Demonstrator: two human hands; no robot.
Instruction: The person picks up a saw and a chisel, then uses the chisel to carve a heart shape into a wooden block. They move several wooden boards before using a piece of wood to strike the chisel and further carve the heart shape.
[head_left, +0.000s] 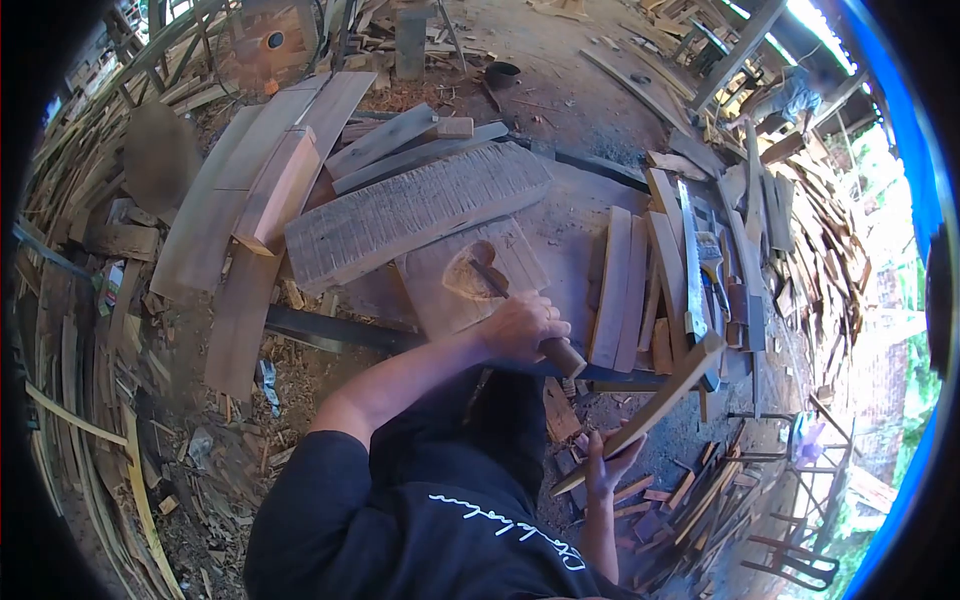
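My left hand (521,326) is wrapped round a chisel with a wooden handle (562,357). The chisel's blade (488,277) reaches into a rounded, heart-like hollow (468,272) carved in a flat wooden board (430,290). Lower right, away from the board, my right hand (612,462) holds a long wooden stick (660,402), tilted up to the right; its upper end is near the bench's front edge. Stick and chisel handle are apart.
A thick rough beam (420,210) lies behind the carved board. Right of it are wooden strips (610,290), a handsaw (692,260) and a brush (710,255). Planks (230,190) stand left. Another person (790,100) is at the far upper right.
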